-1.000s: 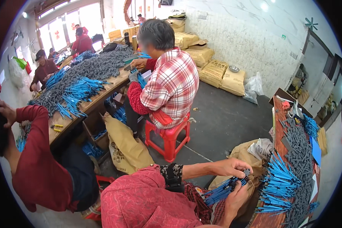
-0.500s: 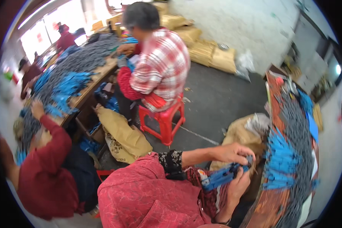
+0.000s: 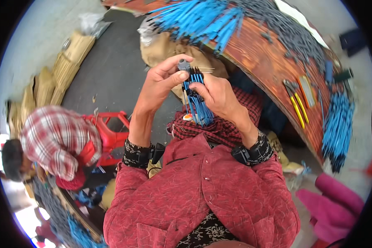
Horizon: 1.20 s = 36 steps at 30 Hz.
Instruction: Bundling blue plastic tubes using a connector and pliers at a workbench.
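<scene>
My left hand (image 3: 163, 80) pinches a small dark grey plastic piece (image 3: 184, 64) between thumb and forefinger. Beside it, my right hand (image 3: 222, 96) is closed around a bundle of slim blue sticks with black ends (image 3: 200, 108), held above my lap. The grey piece sits at the top of the bundle; whether it is joined to one stick I cannot tell. A few thin wire-like lines (image 3: 207, 69) jut out to the right, above the right hand. Red checked cloth (image 3: 248, 107) covers my lap.
Ahead, a wooden bench (image 3: 252, 45) carries blue sticks (image 3: 194, 20), a heap of grey pieces (image 3: 293, 41), yellow-handled pliers (image 3: 296, 103) and another blue bundle (image 3: 338, 124). A tan sack (image 3: 161, 51) stands below. At left, a person in a checked shirt (image 3: 62, 136) sits on a red stool (image 3: 113, 132).
The view has swung to the right, so the bench now lies ahead and the seated co-worker at left. Both hands still hold the blue bundle and grey piece, now in front of my body.
</scene>
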Motion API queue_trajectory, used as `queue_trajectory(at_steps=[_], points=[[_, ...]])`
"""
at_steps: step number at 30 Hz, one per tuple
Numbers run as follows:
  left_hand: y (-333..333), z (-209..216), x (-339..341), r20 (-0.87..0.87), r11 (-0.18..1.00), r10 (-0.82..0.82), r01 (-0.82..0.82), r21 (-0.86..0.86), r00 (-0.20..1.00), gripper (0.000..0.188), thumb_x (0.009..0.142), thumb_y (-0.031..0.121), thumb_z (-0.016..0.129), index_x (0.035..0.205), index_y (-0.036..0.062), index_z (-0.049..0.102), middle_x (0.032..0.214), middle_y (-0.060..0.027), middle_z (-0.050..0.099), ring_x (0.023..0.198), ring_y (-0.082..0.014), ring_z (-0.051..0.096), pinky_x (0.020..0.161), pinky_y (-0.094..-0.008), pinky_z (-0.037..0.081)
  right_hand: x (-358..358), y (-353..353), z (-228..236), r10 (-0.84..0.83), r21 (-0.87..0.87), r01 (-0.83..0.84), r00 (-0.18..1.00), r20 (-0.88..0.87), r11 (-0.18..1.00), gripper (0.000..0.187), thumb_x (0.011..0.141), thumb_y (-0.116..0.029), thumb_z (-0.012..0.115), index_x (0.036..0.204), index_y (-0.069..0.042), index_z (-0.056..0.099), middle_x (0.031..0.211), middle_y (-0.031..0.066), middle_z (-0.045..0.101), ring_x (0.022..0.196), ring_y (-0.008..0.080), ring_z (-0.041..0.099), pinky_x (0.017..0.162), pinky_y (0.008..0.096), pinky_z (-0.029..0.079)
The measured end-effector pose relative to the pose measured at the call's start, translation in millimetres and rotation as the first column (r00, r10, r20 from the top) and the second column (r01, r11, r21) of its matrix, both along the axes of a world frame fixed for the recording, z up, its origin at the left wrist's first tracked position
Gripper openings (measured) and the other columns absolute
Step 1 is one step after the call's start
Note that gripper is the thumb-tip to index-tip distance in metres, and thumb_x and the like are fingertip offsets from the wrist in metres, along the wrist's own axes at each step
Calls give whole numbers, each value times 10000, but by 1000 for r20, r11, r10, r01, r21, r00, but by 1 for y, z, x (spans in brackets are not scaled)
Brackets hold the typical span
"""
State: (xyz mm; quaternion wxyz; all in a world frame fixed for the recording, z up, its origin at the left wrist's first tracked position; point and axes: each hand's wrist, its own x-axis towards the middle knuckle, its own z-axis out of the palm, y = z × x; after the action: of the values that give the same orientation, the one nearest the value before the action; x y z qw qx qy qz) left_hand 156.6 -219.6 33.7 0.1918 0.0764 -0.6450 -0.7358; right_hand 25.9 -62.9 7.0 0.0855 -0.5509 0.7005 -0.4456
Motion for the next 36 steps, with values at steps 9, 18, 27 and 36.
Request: queue_trajectory(at_steps=[9,18,27,36], points=[[35,8,-47,70,971,-237,239,-18,969,418,928,162,741,1309,39,625,1060,29,649,962,-58,579,855,-234,465,-11,58,-12,-202,-156,190,977,-65,969,298,934,-260,690,898,10,570,669,238,608,640,452,628,528,500,463],[68,18,-106,164,950,-280,298,-92,946,414,930,158,738,1310,36,625,1109,23,656,967,-50,579,841,-227,466,-51,93,-20,-248,-239,266,963,104,934,263,961,-261,642,998,-7,586,774,233,655,722,456,650,601,522,488],[81,9,-155,148,929,-358,368,-42,922,398,938,147,727,1311,48,626,1066,30,661,921,-35,570,796,-199,455,-76,118,-15,-364,-113,378,923,128,919,298,1005,-271,601,1088,14,591,803,232,625,744,441,626,624,470,454],[77,-13,-179,187,921,-387,390,18,903,414,931,145,735,1322,59,628,977,72,644,842,-5,538,711,-167,424,-84,107,-43,-458,-242,491,870,180,837,339,986,-353,616,1003,-14,624,735,229,636,703,451,639,583,506,456]])
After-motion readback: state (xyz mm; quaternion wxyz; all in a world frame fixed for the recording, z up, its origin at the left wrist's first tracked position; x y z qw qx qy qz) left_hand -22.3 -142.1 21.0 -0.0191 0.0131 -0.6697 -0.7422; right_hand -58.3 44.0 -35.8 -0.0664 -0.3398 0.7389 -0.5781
